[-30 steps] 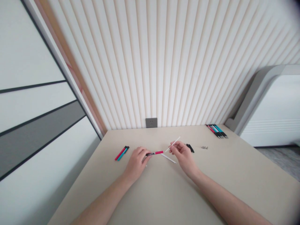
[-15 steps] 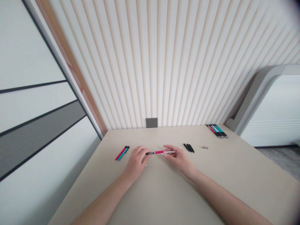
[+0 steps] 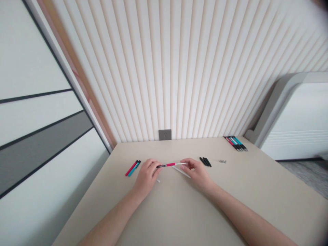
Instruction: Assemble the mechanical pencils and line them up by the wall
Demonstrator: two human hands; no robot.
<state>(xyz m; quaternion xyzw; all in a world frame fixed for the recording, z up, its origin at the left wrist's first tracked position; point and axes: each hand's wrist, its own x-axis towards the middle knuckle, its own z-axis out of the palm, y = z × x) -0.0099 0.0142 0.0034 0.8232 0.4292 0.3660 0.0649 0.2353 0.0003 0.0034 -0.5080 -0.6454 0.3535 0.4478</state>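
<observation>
My left hand [image 3: 147, 174] is closed around the black clip end of a pink pen barrel [image 3: 170, 164], held level over the table. A thin white refill [image 3: 180, 163] sticks out of the barrel's right end. My right hand [image 3: 194, 171] pinches the outer end of that refill between thumb and fingers. Beneath it, a white stick [image 3: 182, 172], perhaps another refill, lies slantwise on the table. A small white piece [image 3: 158, 181] shows beside my left hand, partly hidden by it.
Pink and teal barrels [image 3: 132, 168] lie left of my hands. To the right are several black grips [image 3: 205, 162] and small silvery tips [image 3: 222, 161]. Several whole pens [image 3: 235, 143] lie at the table's back right corner. A socket [image 3: 165, 134] sits on the wall behind.
The barrel and both hands have shifted slightly left. My right fingers have closed nearer the refill's end, and the white stick below shows more fully.
</observation>
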